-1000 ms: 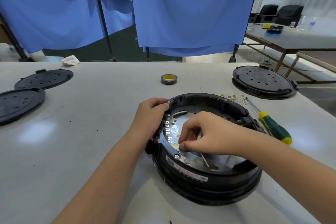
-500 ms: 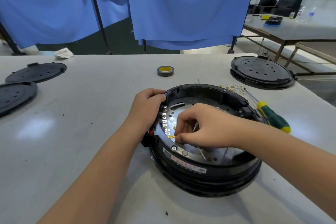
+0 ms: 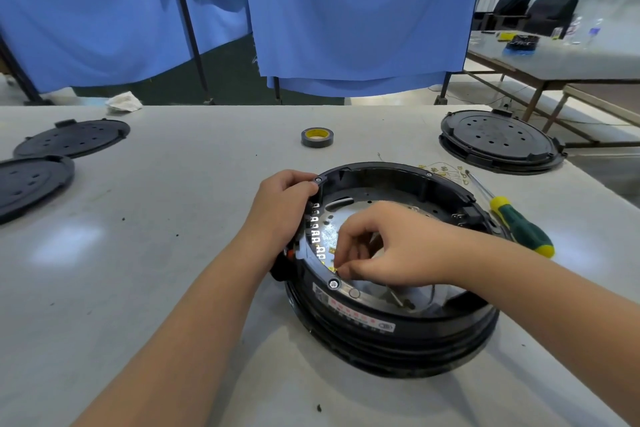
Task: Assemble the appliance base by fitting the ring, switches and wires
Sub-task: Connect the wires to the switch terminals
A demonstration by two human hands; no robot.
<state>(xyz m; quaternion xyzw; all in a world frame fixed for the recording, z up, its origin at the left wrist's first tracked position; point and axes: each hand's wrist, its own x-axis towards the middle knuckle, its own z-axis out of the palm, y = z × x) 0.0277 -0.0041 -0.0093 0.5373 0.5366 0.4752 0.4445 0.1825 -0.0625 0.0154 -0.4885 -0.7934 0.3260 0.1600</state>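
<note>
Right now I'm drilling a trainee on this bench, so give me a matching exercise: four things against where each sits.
Things:
1. tape roll
2. screwdriver
3. left hand
4. right hand

Places:
A. inside the appliance base, fingertips pinched
B. table, right of the base
C. gripping the base's left rim
D. table, beyond the base

Pairs: 1-D, 2-B, 3-C, 4-A

One round black appliance base (image 3: 391,322) sits at lower centre of the frame. Three flat black perforated covers lie on the table (image 3: 173,288): two at the left edge (image 3: 71,137) (image 3: 29,184), one at upper right (image 3: 498,140). One roll of tape (image 3: 317,137), one green-handled screwdriver (image 3: 519,225), one crumpled white cloth (image 3: 123,102). Two hands, left (image 3: 282,215) and right (image 3: 388,246). The small brass terminals (image 3: 446,172) number perhaps half a dozen; too small to count.
</note>
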